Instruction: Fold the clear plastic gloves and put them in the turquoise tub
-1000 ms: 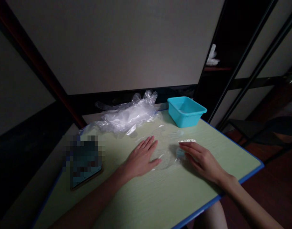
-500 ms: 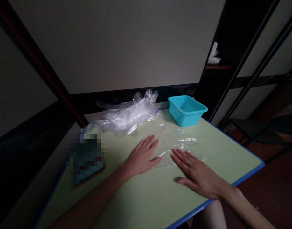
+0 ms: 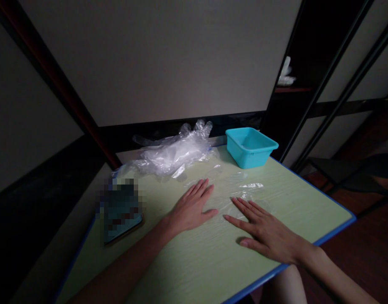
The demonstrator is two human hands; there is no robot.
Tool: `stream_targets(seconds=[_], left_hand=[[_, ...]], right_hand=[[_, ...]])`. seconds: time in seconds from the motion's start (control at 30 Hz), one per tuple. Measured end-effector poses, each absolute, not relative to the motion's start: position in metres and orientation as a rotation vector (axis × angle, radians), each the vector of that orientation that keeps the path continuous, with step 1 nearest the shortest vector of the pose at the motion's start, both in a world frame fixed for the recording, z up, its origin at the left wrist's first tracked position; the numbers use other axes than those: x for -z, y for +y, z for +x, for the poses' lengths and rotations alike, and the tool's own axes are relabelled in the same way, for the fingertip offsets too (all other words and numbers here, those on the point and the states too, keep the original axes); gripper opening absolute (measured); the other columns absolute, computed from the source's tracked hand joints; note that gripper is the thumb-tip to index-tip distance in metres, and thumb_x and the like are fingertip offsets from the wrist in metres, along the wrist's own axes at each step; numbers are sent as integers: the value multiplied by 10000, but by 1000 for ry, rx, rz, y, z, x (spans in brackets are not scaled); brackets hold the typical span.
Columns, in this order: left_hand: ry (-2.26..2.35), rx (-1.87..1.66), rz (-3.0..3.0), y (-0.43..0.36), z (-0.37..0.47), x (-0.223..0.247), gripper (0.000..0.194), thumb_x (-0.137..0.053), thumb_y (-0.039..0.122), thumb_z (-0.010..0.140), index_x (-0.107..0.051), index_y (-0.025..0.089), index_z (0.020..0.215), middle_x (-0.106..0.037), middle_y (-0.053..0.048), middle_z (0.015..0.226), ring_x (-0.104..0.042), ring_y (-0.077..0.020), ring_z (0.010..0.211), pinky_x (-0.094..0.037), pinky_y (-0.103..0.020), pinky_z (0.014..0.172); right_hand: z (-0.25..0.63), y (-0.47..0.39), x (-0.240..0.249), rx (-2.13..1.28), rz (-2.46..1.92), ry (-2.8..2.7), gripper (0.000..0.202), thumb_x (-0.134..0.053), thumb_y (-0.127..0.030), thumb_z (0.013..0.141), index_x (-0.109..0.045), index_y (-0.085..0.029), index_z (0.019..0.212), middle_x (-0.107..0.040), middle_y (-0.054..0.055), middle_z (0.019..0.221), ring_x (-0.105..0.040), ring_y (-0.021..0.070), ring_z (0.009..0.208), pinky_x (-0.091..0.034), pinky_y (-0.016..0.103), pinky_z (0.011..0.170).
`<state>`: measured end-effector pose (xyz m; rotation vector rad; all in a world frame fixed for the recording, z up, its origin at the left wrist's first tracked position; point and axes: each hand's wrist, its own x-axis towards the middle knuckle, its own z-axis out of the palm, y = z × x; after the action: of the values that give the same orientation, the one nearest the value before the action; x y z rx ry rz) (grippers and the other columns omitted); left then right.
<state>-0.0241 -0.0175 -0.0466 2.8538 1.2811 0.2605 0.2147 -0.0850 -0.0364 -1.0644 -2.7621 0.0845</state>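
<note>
A clear disposable plastic glove [image 3: 251, 185] lies spread flat on the light green table, thin and hard to see. My left hand [image 3: 194, 207] rests palm down at its left side, fingers stretched out and thumb apart. On its near right part lies my right hand [image 3: 263, 230], also flat, with the index finger and thumb spread away from the other fingers. Neither hand grips anything. Behind them, a crumpled pile of clear plastic gloves [image 3: 175, 154] sits along the far edge, some fingers sticking up against the wall.
A turquoise plastic basket [image 3: 249, 147] stands at the far right corner of the table [image 3: 187, 270], which has a blue edge. To the left is a pixelated flat object [image 3: 122, 215]. A panelled wall rises behind; a dark chair [image 3: 349, 175] stands at the right.
My right index finger has spread away from the other fingers, towards the left. My left hand stays flat in about the same place. The view has shifted slightly.
</note>
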Motion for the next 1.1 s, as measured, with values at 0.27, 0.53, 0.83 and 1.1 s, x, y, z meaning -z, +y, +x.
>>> stream_targets(seconds=[0.27, 0.53, 0.83, 1.1], left_hand=[[1243, -416, 2676, -15, -25, 41, 642, -432, 481, 796, -248, 156, 1318, -191, -80, 1407, -139, -187, 1288, -175, -323, 1040], [1204, -375, 2644, -13, -35, 29, 652, -541, 423, 732, -303, 180, 1288, -261, -81, 1382, -221, -199, 1264, -161, -384, 1035], [1214, -105, 2858, -32, -29, 20, 610, -453, 504, 766, -313, 205, 1278, -238, -104, 1388, -127, -250, 1286, -8, -500, 1011], [1101, -103, 2841, -42, -20, 14, 465, -434, 323, 799, -354, 199, 1240, -258, -84, 1383, -164, -231, 1280, -59, -488, 1019]], right_hand=[[214, -87, 33, -129, -1069, -2745, 596, -397, -480, 831, -174, -280, 1345, -28, 56, 1423, -113, 275, 1277, -200, 492, 1008], [219, -92, 40, -55, -1317, -2495, 553, -358, -358, 867, -187, -157, 1354, -263, 100, 1376, -248, 214, 1253, -242, 444, 1021], [233, -85, 51, 76, -1444, -2362, 498, -384, -252, 836, -298, -148, 1315, -370, 106, 1324, -314, 228, 1222, -278, 457, 1002], [260, -73, 56, 115, -1621, -2282, 474, -323, -282, 866, -289, -124, 1312, -379, 124, 1316, -309, 236, 1224, -264, 469, 999]])
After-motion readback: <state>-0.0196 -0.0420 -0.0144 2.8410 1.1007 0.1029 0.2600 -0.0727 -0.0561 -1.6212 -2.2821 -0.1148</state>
